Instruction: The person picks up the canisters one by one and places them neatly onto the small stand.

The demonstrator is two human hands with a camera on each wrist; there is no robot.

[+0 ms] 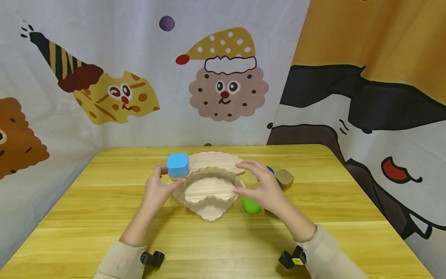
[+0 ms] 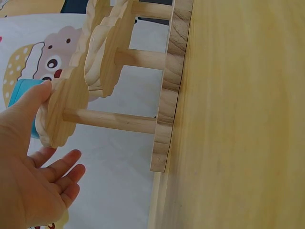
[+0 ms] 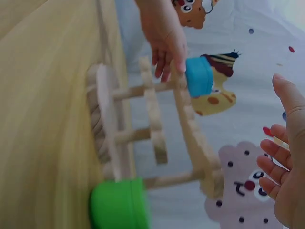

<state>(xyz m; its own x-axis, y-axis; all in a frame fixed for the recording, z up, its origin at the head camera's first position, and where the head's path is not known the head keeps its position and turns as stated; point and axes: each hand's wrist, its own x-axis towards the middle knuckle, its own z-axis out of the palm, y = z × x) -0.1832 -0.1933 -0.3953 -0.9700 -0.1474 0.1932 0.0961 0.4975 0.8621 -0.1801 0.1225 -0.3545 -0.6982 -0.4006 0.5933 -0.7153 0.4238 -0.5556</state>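
A tiered wooden stand (image 1: 209,190) with scalloped shelves on round posts stands on the table. On the left end of its top shelf (image 1: 216,161) sits a light blue rounded block (image 1: 178,164). My left hand (image 1: 156,188) holds that shelf end, thumb at the front edge by the block and index finger at the other side; its remaining fingers (image 2: 69,174) hang loose below. My right hand (image 1: 263,186) hovers by the right end, thumb and fingers spread with nothing between them; the right wrist view shows it apart from the wood.
Right of the stand, a green rounded block (image 1: 251,205) is on the table (image 1: 209,248), partly under my right hand. A brown block (image 1: 285,179) and a darker blue piece (image 1: 270,169) lie behind that hand. A printed cloth (image 1: 139,131) hangs behind the table.
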